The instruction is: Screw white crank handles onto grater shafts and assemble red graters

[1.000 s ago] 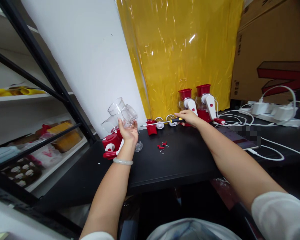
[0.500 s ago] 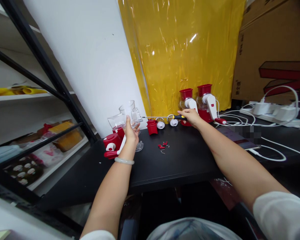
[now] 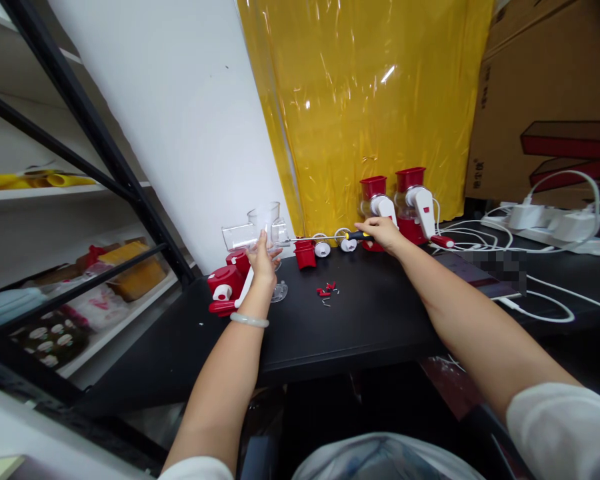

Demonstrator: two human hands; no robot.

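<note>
My left hand (image 3: 264, 263) grips a clear plastic grater housing (image 3: 241, 237) with a wide tube and a funnel on top, raised above the black table. In my right hand (image 3: 384, 233) is a screwdriver (image 3: 359, 235) with a yellow and black handle. Its long shaft points left and its tip is at the right end of the clear housing; the exact contact is too small to tell. Below lie small red parts (image 3: 324, 292) and screws (image 3: 326, 303). Beside my left wrist sit a red base (image 3: 226, 281) and a crank with a red handle (image 3: 223, 307).
Two assembled red-and-white rotary graters (image 3: 411, 203) stand at the back. A red hopper (image 3: 305, 254) and two white round parts (image 3: 349, 243) lie near the yellow sheet (image 3: 380, 100). Right of them are white cables, a power strip (image 3: 555, 227) and a tablet (image 3: 485, 277).
The clear housing has turned in my left hand so its wide tube lies more level, and it has shifted slightly right. The screwdriver tip has dropped slightly with it.
</note>
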